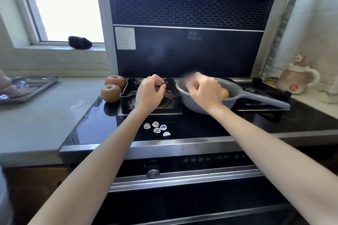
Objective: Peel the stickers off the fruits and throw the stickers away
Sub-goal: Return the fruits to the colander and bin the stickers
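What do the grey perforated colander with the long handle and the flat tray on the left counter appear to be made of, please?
The grey perforated colander looks like moulded plastic: matte, evenly coloured, handle formed in one piece with the bowl. The flat tray looks like stainless steel: silvery, with bright reflections and pressed compartments. Neither can be confirmed from looks alone.

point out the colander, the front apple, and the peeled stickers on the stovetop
colander [263,97], head view, on its handle.
front apple [110,93], head view, on the middle of its skin.
peeled stickers [157,130], head view, on the middle sticker of the cluster on the black glass.
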The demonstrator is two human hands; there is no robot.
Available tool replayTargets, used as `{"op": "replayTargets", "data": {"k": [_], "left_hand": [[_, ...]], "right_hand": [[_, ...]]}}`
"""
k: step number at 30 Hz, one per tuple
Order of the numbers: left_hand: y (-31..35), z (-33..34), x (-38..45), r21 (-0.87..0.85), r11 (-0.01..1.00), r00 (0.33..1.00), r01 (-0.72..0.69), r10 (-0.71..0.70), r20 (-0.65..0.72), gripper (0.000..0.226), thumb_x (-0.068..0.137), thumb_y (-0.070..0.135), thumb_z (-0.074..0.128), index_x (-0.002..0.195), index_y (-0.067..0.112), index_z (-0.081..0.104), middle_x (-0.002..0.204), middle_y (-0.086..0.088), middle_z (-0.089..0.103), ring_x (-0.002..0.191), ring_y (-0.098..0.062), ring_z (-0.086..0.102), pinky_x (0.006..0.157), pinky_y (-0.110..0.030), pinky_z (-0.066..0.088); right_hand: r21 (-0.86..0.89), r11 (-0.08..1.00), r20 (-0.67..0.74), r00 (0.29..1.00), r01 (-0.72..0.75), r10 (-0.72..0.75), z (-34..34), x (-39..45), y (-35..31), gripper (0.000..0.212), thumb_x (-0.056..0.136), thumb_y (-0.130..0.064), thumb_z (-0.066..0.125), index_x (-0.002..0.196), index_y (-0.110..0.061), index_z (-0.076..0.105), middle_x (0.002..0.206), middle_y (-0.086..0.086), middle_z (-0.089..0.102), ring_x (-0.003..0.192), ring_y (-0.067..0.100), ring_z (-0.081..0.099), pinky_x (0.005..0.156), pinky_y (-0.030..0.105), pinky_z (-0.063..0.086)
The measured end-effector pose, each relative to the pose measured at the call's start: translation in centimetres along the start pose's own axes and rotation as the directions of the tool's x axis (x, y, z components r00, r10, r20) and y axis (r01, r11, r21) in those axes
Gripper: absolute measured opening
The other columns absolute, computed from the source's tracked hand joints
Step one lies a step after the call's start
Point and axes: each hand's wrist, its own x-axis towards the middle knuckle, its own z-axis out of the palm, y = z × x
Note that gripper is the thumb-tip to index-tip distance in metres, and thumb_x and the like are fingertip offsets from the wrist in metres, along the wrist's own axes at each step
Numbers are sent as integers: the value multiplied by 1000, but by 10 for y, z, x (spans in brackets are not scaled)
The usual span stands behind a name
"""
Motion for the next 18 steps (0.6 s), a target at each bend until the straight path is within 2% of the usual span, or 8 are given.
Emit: {"op": "replayTargets", "data": {"k": [4,7,8,9,10,11,14,18], "left_hand": [[-21,-24,-1,37,997,984,66,-59,-167,7,87,10,60,93,14,59,82,-1,65,87,-20,60,79,-34,49],[-41,-39,0,78,982,964,173,-152,-217,10,88,10,61,97,13,59,89,-4,66,89,-15,55,80,-8,38],[-48,-44,1,92,975,955,202,-175,-241,10,87,9,60,97,12,60,91,-5,65,91,-16,54,83,-7,37],[-55,-49,2,88,970,943,228,-197,-270,9,86,7,59,95,10,60,91,-5,63,94,-21,56,88,-17,43],[-61,-55,4,67,963,925,260,-228,-304,10,85,4,58,93,10,59,91,-5,60,96,-26,57,87,-28,47],[-67,-59,6,42,953,903,300,-270,-335,13,82,2,56,93,9,58,92,-7,58,99,-29,56,84,-34,48],[-90,-67,16,70,901,862,429,-385,-328,25,80,4,56,104,6,58,109,-17,55,111,-32,49,86,-36,44],[-129,-65,29,230,813,845,535,-511,-158,50,82,21,63,127,5,48,129,-22,43,126,-37,37,100,-41,39]], "right_hand": [[37,993,119,986,112,-116,19,-32,-13,34,90,-25,61,59,-12,56,54,5,61,50,24,54,54,33,45],[94,988,126,983,123,-135,29,-35,-27,35,89,-24,62,58,-11,56,53,4,62,48,25,57,47,30,41],[98,986,123,981,136,-148,32,-33,-34,35,89,-26,60,58,-11,55,53,4,61,49,25,57,47,31,41],[100,984,123,979,150,-161,34,-29,-41,35,89,-27,59,58,-12,54,53,3,61,49,26,57,48,31,41],[105,981,124,977,160,-173,37,-25,-48,34,89,-28,58,58,-12,54,54,3,61,50,26,57,49,30,41],[109,981,127,976,163,-176,38,-21,-53,34,89,-29,58,59,-13,54,54,3,62,51,25,57,50,30,41],[110,986,160,977,125,-141,47,-14,-61,33,90,-30,58,62,-12,59,56,4,64,55,26,59,55,34,46],[103,984,179,971,143,-160,58,-14,-60,33,89,-28,60,61,-11,59,55,3,63,53,25,58,54,35,47]]}}
